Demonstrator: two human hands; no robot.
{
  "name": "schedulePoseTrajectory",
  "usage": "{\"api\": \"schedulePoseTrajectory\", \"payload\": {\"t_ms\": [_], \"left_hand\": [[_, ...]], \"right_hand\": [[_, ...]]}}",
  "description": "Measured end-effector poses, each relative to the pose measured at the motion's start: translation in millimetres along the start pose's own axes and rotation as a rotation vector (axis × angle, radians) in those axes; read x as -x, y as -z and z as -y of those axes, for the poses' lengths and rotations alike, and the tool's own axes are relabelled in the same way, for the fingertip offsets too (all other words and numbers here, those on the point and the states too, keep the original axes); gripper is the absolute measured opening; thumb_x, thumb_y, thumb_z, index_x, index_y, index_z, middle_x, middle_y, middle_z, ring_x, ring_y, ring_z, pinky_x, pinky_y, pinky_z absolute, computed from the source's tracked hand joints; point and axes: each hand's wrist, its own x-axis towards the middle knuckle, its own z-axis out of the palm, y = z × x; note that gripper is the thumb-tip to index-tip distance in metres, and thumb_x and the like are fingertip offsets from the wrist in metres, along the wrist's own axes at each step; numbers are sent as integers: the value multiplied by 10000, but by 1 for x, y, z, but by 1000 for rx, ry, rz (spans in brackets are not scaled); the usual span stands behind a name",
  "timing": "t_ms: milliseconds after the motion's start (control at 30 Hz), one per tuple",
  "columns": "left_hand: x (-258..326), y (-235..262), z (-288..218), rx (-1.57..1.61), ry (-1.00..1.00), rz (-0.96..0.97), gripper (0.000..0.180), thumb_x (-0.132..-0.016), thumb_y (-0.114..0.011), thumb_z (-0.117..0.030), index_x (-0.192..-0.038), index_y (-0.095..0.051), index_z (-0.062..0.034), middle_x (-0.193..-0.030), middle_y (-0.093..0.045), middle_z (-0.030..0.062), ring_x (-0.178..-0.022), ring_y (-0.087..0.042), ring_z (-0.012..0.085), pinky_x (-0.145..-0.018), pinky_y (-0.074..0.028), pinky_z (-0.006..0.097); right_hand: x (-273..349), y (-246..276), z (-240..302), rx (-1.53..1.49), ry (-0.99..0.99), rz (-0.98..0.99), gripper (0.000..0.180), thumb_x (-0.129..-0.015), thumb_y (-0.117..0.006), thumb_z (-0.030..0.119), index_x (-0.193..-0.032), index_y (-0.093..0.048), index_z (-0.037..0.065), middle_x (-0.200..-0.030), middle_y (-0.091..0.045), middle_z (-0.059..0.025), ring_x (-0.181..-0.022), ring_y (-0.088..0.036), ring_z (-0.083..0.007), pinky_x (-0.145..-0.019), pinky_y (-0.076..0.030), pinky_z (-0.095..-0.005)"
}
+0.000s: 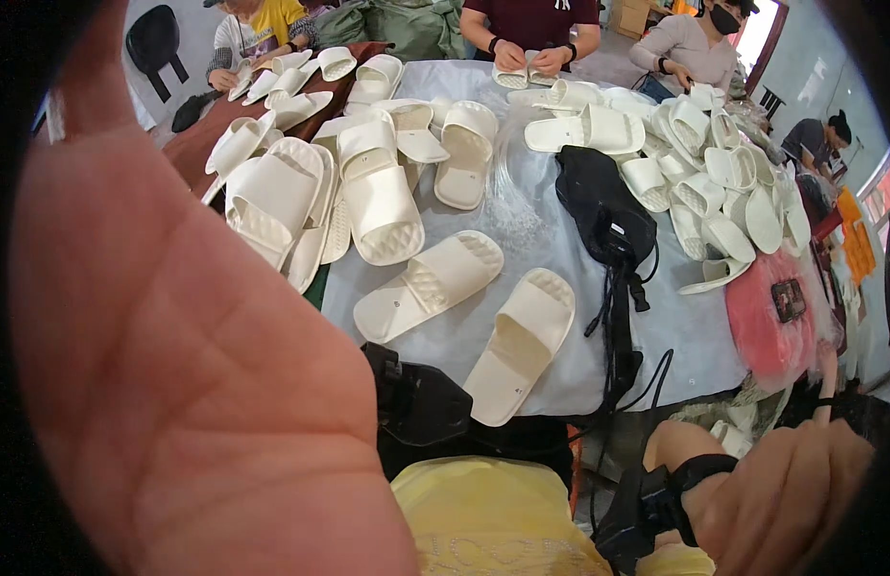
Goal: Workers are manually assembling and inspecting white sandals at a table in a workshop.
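Note:
My left hand (195, 384) fills the left side very close up, palm showing; its fingers run out of the picture. A black strapped device (416, 394) sits by its wrist. At the lower right, my right hand (791, 494) is raised close too, slightly blurred. Its fingers look curled together, and whatever they may hold is hidden. A black device on a strap (647, 518) is around that wrist. Beyond my hands, on the table, lie a white slipper (431, 283) with a quilted footbed and another white slipper (522, 346) near the front edge. Neither hand touches them.
White slippers are piled at the left (282, 197) and right (714, 182) of the table (656, 355). A black pouch (608, 206) with cords lies between. A pink plastic-wrapped bundle (771, 312) is at the right edge. Several people work around, one person (531, 29) handling slippers opposite.

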Motion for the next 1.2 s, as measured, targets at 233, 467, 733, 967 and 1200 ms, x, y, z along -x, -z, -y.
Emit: {"api": "schedulePoseTrajectory", "payload": {"t_ms": [233,467,733,967,1200], "left_hand": [[7,20,-2,-95,-27,-63,838,-763,-550,-552,-1312,-269,14,-1261,-359,268,-1049,-481,358,-933,-365,481],[-2,16,-9,-182,-16,-131,830,-781,-531,-551,-1315,-261,24,-1270,-352,277,-1061,-479,362,-952,-360,493],[101,-22,32,11,253,112,600,-815,-525,-441,-1137,-454,60,-1070,-494,249,-940,-517,395,-818,-445,450],[180,-72,-2,217,939,918,182,-865,-508,-92,-970,-552,50,-933,-579,134,-854,-541,199,-753,-446,325],[184,-116,-4,268,917,1170,155,-866,-482,-57,-957,-568,36,-939,-591,129,-831,-537,199,-768,-425,306]], "right_hand": [[53,13,72,71,238,3,367,-864,-525,159,-1228,-475,153,-1221,-501,14,-939,-554,-155,-659,-403,-276],[106,54,171,142,437,1,405,-853,-546,165,-1248,-464,204,-1251,-477,60,-924,-551,-118,-596,-393,-260],[74,38,131,1132,331,-665,403,-835,-508,109,-1233,-451,133,-1195,-484,14,-844,-511,-139,-640,-399,-267],[189,27,208,1127,-836,-1538,441,-794,-432,-23,-1228,-427,54,-1056,-511,-45,-894,-498,-93,-732,-422,-195],[296,-22,210,788,-1844,-1100,245,-769,-467,3,-965,-609,46,-935,-589,-99,-835,-560,-193,-732,-441,-282]]}}
